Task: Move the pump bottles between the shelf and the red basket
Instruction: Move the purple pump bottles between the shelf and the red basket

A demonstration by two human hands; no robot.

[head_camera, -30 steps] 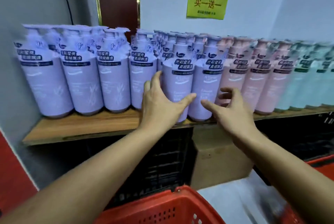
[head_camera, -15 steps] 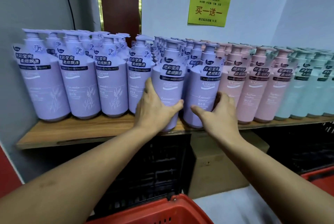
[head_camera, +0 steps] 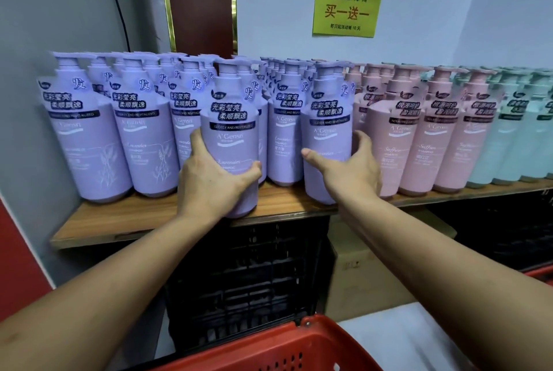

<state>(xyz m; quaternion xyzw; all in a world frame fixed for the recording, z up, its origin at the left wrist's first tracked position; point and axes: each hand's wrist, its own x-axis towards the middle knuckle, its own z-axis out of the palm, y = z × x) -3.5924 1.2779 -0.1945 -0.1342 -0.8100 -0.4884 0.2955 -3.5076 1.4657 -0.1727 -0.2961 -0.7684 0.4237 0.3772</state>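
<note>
Rows of pump bottles stand on a wooden shelf (head_camera: pixel 125 221): lavender ones on the left, pink ones (head_camera: pixel 419 143) in the middle, pale green ones (head_camera: pixel 514 137) on the right. My left hand (head_camera: pixel 212 182) grips a lavender bottle (head_camera: pixel 230 131) pulled forward over the shelf's front edge. My right hand (head_camera: pixel 350 173) wraps a second lavender bottle (head_camera: pixel 327 131) that stands near the edge. The rim of the red basket (head_camera: pixel 269 346) shows at the bottom of the view, below my arms.
A black plastic crate (head_camera: pixel 245 275) and a cardboard box (head_camera: pixel 368 275) sit under the shelf. A yellow notice (head_camera: pixel 348 4) hangs on the white wall. A grey wall closes the left side. Another red edge (head_camera: pixel 541 273) shows at the far right.
Both hands closed onto lavender bottles. The left one has drawn its bottle forward past the shelf edge, and the right one now wraps its bottle fully.
</note>
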